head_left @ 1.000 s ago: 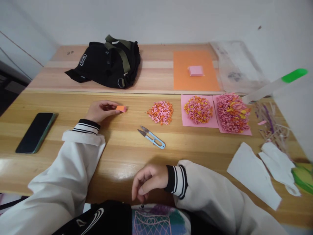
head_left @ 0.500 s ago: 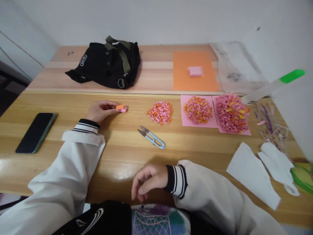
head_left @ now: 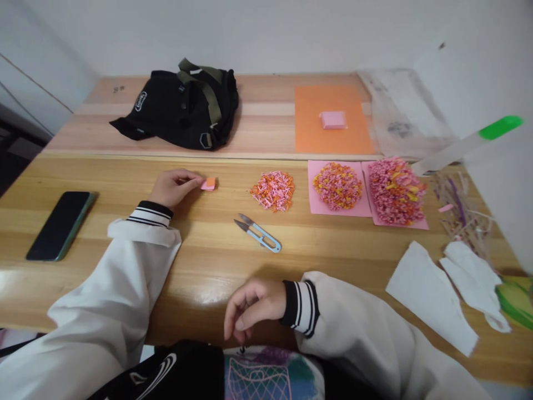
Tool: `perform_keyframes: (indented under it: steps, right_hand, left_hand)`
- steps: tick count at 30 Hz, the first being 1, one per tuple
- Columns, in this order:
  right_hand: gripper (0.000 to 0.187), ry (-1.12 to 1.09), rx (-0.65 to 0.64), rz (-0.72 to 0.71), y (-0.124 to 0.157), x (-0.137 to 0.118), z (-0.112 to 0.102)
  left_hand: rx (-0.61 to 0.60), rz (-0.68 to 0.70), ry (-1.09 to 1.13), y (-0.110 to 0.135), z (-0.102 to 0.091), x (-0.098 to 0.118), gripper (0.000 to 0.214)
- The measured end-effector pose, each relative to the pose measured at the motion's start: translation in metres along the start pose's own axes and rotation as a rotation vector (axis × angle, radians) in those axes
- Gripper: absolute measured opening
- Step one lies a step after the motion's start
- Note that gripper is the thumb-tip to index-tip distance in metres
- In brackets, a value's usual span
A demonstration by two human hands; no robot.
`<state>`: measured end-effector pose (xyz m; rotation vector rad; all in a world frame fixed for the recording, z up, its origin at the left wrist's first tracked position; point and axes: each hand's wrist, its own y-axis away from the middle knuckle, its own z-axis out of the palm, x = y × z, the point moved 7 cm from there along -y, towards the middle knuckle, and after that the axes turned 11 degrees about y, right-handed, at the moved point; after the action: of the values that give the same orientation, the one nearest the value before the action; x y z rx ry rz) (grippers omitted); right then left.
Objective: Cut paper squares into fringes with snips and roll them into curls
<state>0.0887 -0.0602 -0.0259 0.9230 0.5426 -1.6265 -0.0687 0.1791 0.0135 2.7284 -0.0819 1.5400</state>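
My left hand (head_left: 172, 188) rests on the wooden table with thumb and forefinger closed on the left edge of small pink and orange paper pieces (head_left: 209, 184). The orange part lies over the pink. Close to the front edge, my right hand (head_left: 255, 308) hangs relaxed, fingers loosely curled and apart, holding nothing. Between the hands lie blue-handled thread snips (head_left: 259, 234), blades pointing up-left. Beyond them is a loose heap of short pink and orange snippets (head_left: 273, 191). Right of it, two larger heaps, one mixed (head_left: 337, 186) and one taller (head_left: 395, 189), sit on pink paper squares.
A phone (head_left: 60, 226) lies at left, a black bag (head_left: 179, 111) at the back. An orange sheet (head_left: 308, 122) carries a small pink block (head_left: 333, 119). On the right are a green-ended tube (head_left: 466, 147), thin scraps (head_left: 460, 214), and white tissues (head_left: 431, 297).
The paper pieces in my left fingers have shifted, with the orange part now farther right over the pink. My right hand and the snips stay in place.
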Motion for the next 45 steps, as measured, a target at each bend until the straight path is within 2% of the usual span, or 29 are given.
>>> perform_keyframes:
  steps: [4, 8, 13, 16, 21, 34, 40, 42, 45]
  right_hand:
    - [0.019, 0.011, 0.001, 0.006, 0.0, 0.0, 0.0]
    - [0.021, 0.02, 0.005, -0.006, 0.0, -0.001, 0.0]
    - [0.02, 0.027, 0.006, 0.013, 0.001, -0.001, 0.001]
    - [0.019, 0.021, 0.006, 0.019, 0.001, -0.002, 0.0]
    - [0.017, 0.01, -0.004, -0.006, -0.001, -0.001, 0.0]
    - [0.016, 0.001, -0.005, -0.015, 0.0, -0.004, 0.001]
    - [0.018, -0.003, -0.002, -0.009, 0.0, -0.004, 0.002]
    - [0.018, 0.0, -0.006, -0.01, 0.0, -0.004, 0.002]
    - [0.018, 0.019, -0.007, -0.004, 0.001, -0.005, 0.001]
  left_hand:
    - [0.004, 0.033, -0.04, -0.001, -0.001, -0.002, 0.025]
    - [-0.011, 0.003, -0.043, 0.001, 0.001, 0.0, 0.03]
    - [-0.092, 0.024, -0.122, 0.002, 0.011, 0.012, 0.047]
    - [-0.147, 0.086, -0.167, -0.002, 0.017, 0.018, 0.056]
    - [-0.177, 0.145, -0.181, -0.007, 0.02, 0.018, 0.045]
    - [-0.153, 0.1, -0.022, -0.004, 0.019, 0.017, 0.037]
    - [-0.117, -0.004, 0.133, -0.004, 0.014, 0.01, 0.045]
    - [-0.036, 0.013, 0.215, -0.005, 0.002, 0.011, 0.043]
    - [0.16, 0.141, 0.401, 0.008, -0.023, 0.025, 0.035]
